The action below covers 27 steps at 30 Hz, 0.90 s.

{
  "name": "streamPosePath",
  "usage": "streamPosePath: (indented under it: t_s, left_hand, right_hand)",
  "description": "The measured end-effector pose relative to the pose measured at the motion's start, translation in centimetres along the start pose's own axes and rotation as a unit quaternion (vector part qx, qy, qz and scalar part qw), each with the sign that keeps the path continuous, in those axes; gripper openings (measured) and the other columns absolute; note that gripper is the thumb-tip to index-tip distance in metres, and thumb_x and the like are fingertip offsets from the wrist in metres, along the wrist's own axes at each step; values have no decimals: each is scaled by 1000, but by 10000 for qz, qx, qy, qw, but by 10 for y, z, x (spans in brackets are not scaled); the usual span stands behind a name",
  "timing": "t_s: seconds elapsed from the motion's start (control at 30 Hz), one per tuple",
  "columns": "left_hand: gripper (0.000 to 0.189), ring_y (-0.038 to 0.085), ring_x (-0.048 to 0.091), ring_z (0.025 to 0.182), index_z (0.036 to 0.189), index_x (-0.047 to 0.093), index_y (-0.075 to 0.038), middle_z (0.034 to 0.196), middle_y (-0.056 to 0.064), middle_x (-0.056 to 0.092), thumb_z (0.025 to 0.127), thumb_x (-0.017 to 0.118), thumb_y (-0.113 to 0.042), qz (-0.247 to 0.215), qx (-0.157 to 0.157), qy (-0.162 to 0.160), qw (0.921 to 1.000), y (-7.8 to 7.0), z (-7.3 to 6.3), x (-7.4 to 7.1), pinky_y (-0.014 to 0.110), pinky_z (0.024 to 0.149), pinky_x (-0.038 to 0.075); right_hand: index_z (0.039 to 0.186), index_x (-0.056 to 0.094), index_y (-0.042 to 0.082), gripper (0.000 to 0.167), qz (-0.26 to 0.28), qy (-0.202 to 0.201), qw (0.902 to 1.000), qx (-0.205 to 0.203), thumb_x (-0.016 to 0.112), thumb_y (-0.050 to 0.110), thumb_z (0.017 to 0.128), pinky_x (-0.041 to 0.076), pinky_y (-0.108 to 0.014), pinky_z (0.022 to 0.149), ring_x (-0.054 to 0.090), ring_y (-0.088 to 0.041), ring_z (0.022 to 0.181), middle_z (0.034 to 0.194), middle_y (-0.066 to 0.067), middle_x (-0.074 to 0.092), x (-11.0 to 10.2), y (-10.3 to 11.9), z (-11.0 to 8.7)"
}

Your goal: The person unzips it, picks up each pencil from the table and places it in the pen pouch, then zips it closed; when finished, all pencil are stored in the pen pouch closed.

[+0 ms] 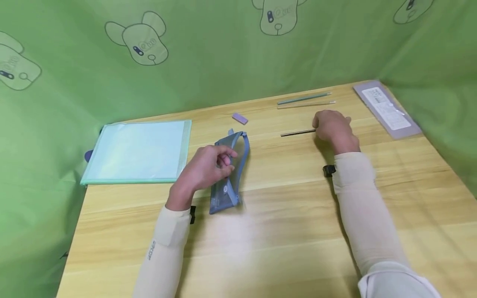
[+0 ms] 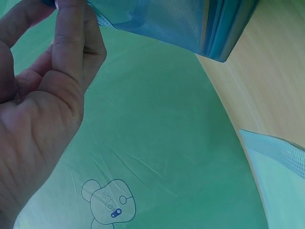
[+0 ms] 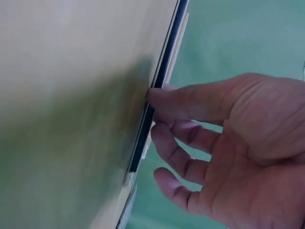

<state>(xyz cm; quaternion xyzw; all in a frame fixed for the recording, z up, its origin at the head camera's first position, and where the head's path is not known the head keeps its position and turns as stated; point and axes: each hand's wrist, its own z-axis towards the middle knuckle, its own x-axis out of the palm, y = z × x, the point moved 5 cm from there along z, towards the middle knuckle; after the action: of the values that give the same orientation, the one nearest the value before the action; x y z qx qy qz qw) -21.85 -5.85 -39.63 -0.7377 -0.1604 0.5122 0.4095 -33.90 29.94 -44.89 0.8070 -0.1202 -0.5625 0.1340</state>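
My left hand pinches the side of a blue zippered mesh pencil pouch. The pouch's zipper edge bows away to the right, so its mouth gapes. In the left wrist view the pouch extends past the fingertips of the left hand. Farther right, my right hand holds a dark pencil low over the table. The right wrist view has the thumb and fingertips of that hand pinching the pencil, with its end below them.
Behind the right hand lie a teal pencil and a tan pencil. A purple eraser sits beyond the pouch. On the left is a pale mesh folder; a purple package lies at the right edge. Green cloth surrounds the wooden table.
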Motion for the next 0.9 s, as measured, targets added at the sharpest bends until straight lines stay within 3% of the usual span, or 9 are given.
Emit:
streamPosePath:
  t_s: [0.07, 0.13, 0.2, 0.27, 0.3, 0.43, 0.77, 0.9]
  left_hand:
    - [32, 17, 68, 83, 128, 73, 1, 98, 9, 72, 96, 74, -2, -3, -19, -7, 10000, 1, 1, 0, 26, 74, 60]
    - [32, 17, 68, 82, 128, 73, 1, 97, 9, 72, 96, 75, -1, -19, -58, -4, 10000, 2, 2, 1, 26, 73, 59]
    - [32, 17, 68, 81, 128, 73, 1, 97, 9, 71, 96, 75, -1, -45, -100, 7, 9999, 3, 2, 2, 25, 73, 59]
    - [32, 17, 68, 81, 128, 73, 1, 97, 9, 71, 96, 75, -1, -82, -149, 20, 9999, 4, 3, 3, 26, 73, 58]
    - [32, 17, 68, 81, 128, 73, 1, 97, 9, 71, 96, 75, -2, -76, -163, 28, 9998, 5, 4, 4, 25, 73, 58]
    - [32, 18, 68, 83, 128, 73, 0, 98, 9, 71, 96, 75, -1, -74, -216, -17, 9997, 7, 4, 3, 26, 74, 58]
    - [31, 17, 69, 82, 127, 73, 0, 97, 8, 71, 96, 74, -2, -19, -182, -134, 9997, 7, 4, -1, 27, 75, 58]
    - [31, 17, 68, 83, 127, 73, 0, 97, 8, 72, 96, 74, -3, 0, -147, -197, 9997, 6, 3, -2, 27, 76, 58]
  right_hand:
    - [125, 67, -2, 40, -46, 15, 10000, -64, 50, -7, 89, 6, -90, 119, 47, -59, 138, 140, -31, 62, 4, 1, -4]
    - [119, 68, -1, 35, -97, 42, 9997, -208, 51, -6, 89, 23, -84, 121, 54, -53, 127, 133, -28, 65, 10, 3, -10]
    - [115, 69, 0, 29, -167, 80, 9991, -373, 53, -5, 90, 41, -74, 112, 57, -46, 116, 126, -26, 66, 16, 7, -15]
    - [111, 68, 0, 21, -242, 108, 9981, -552, 57, -3, 94, 52, -61, 97, 58, -41, 106, 119, -24, 67, 22, 11, -22]
    - [109, 68, 0, 18, -277, 113, 9975, -646, 58, -2, 95, 52, -55, 90, 58, -39, 102, 115, -22, 68, 24, 14, -25]
    - [107, 66, 1, 11, -292, 107, 9960, -843, 62, 3, 97, 51, -48, 83, 57, -34, 94, 106, -19, 67, 33, 27, -35]
    - [119, 60, 2, 26, 11, 164, 9963, -839, 67, 8, 94, 50, -45, 83, 58, -32, 93, 104, -15, 64, 41, 44, -45]
    - [123, 58, 2, 30, 385, 307, 9951, -855, 70, 11, 98, 49, -42, 82, 57, -28, 89, 100, -12, 63, 41, 52, -47]
